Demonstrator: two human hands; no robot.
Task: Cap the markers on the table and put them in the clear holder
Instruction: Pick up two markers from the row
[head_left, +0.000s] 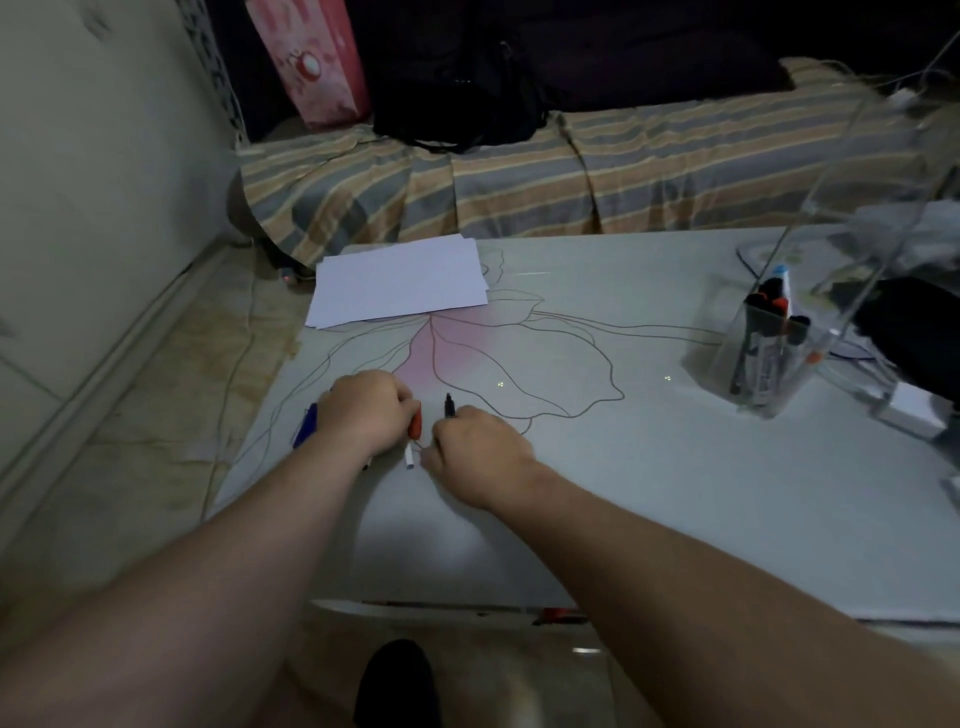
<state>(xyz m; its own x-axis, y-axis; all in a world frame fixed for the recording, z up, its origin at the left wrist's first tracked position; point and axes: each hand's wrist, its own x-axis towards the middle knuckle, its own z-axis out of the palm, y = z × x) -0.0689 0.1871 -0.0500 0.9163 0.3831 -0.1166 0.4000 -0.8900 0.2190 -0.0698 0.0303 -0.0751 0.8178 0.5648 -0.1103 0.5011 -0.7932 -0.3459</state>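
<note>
Pale glossy desk (649, 467): carries a drawn flower outline with a pink centre; both forearms reach over it from 6 o'clock.
Left hand (366, 410): fingers curled down, holding the red marker (414, 427) at its red end; knuckles face the camera.
Red marker: lies between the two hands, its white end (410, 459) pointing toward 6 o'clock, touching or just above the desk, I cannot tell which.
Right hand (475, 457): just beside the left hand at its 3 o'clock, fingers curled round the black marker (449, 406), whose dark end sticks out toward 12 o'clock.
Blue marker (305, 425): lies on the desk at 9 o'clock of the left hand, partly hidden by the wrist.
Clear holder (763, 353): stands at 3 o'clock on the desk, well apart from the hands, with several dark and red-topped markers upright inside.
Paper stack (400, 283): white sheets at 12 o'clock of the hands, near the far desk edge.
Striped bed (571, 176): beyond the desk at 12 o'clock, with a black bag (457, 93) and a pink bag (311, 62) on it.
</note>
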